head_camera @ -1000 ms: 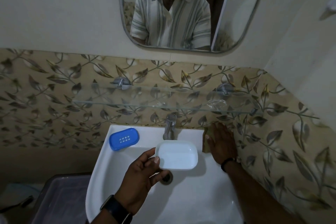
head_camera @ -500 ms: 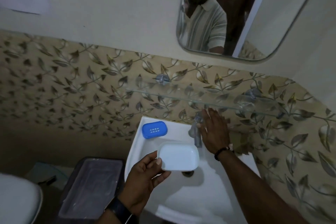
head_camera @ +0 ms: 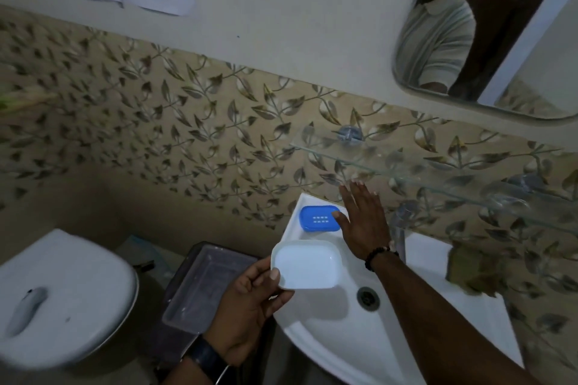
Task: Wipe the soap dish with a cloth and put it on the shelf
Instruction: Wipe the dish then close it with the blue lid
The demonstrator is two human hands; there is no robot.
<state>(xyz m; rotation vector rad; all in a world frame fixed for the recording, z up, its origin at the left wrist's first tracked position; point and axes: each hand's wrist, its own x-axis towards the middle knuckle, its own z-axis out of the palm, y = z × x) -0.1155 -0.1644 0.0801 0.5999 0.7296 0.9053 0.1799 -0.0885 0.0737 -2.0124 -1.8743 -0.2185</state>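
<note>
My left hand [head_camera: 250,306] holds a white soap dish tray [head_camera: 308,264] by its left edge, above the left rim of the white sink [head_camera: 438,337]. My right hand [head_camera: 362,222] is open with fingers spread, its thumb touching the blue perforated soap dish part [head_camera: 317,218] that lies on the sink's back left corner. A brownish cloth [head_camera: 469,269] lies on the sink's right rim against the wall. The glass shelf [head_camera: 422,166] runs along the tiled wall above the sink.
A tap [head_camera: 402,225] stands at the back of the sink behind my right wrist. A grey bin [head_camera: 203,291] sits on the floor left of the sink, and a white toilet lid [head_camera: 62,297] is at the far left. A mirror [head_camera: 500,25] hangs at the upper right.
My right hand left the cloth on the right rim and moved left past the tap to the blue part. My view swung left. The white tray stays in my left hand.
</note>
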